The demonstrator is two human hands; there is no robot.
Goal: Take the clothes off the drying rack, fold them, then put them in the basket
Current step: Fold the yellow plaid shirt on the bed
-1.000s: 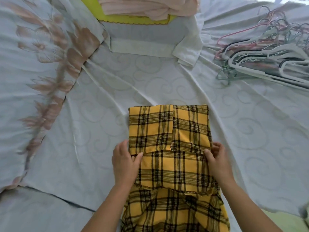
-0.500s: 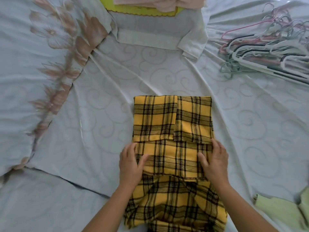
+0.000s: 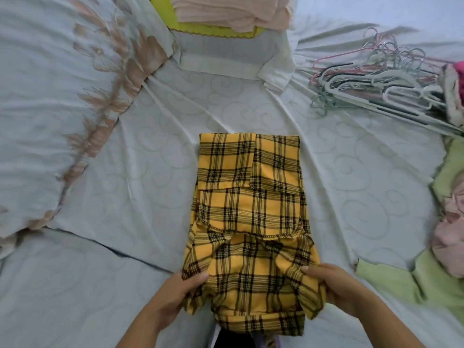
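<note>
Both hands [image 3: 253, 296] grip the yellow plaid garment's [image 3: 251, 197] near end on the bedsheet [image 3: 150, 172].

Fingers of the left grip [image 3: 175, 293] and right grip [image 3: 337, 285] are hidden under the plaid shirt [image 3: 251, 204]. The far edge cuts off the yellow basket [image 3: 165, 13], the right edge the hangers [image 3: 376, 79].

Shirt [image 3: 248, 209] on bed [image 3: 150, 172] — basket [image 3: 216, 33] behind, hangers [image 3: 376, 89] right.
</note>
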